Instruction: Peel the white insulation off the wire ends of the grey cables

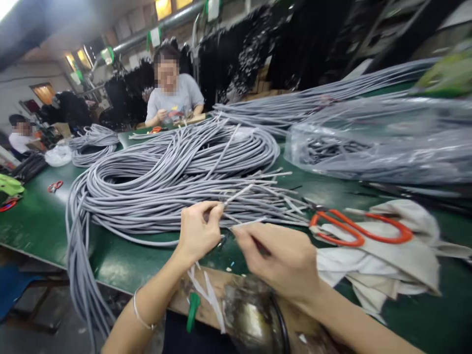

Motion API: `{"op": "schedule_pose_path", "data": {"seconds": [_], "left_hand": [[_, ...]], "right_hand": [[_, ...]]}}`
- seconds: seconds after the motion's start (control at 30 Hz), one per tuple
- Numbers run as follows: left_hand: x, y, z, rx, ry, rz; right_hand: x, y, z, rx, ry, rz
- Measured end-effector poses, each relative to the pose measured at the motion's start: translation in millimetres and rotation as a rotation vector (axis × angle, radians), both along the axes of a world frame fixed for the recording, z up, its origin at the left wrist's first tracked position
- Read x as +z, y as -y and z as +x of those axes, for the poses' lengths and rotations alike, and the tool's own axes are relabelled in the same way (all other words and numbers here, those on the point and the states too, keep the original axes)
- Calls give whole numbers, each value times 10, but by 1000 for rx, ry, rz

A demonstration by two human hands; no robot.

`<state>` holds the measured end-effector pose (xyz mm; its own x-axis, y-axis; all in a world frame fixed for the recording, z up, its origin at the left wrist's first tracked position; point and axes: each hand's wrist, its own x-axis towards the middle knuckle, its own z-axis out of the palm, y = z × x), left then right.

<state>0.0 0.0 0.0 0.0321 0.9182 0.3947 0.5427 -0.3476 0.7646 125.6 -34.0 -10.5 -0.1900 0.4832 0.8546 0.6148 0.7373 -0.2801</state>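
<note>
My left hand [201, 228] is closed in a pinch at the front of a heap of grey cables [155, 196]. From its fingertips a thin, pale cable end [239, 195] points up to the right. My right hand [280, 255] is also pinched shut, just right of the left, with a narrow white strip [254, 222] at its fingers. Whether the strip is joined to the cable cannot be made out. Loose cable ends lie fanned out behind both hands. Below them is a worn metal device [250, 309] on a wooden board [214, 280].
Orange-handled scissors [354, 228] rest on a crumpled pale cloth [391, 260] to the right. A clear plastic bag [383, 147] lies behind them. White strips and a green clip [192, 312] hang at the board's front. A person [175, 96] works across the green table [121, 260].
</note>
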Motion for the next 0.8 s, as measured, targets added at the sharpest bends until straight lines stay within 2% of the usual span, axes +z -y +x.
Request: {"op": "schedule_pose_path", "data": {"seconds": [0.07,0.13,0.37,0.53,0.7,0.8], "left_hand": [[34,27,-13,-45,19,8],[54,58,-17,-73,6,34],[69,104,0,-106,-40,156],[36,137,32,-113,-79,263],[-39,169,51,-38,-189,480],[-61,194,65,27,-260,541]], "right_hand": [[28,-100,90,-127,-10,-12],[50,-163,157,-181,-25,-59],[40,-171,154,-163,-50,-94],[37,-198,186,-118,-93,-244],[35,-214,223,-51,-157,-399],[40,-176,196,-6,-165,-344]]}}
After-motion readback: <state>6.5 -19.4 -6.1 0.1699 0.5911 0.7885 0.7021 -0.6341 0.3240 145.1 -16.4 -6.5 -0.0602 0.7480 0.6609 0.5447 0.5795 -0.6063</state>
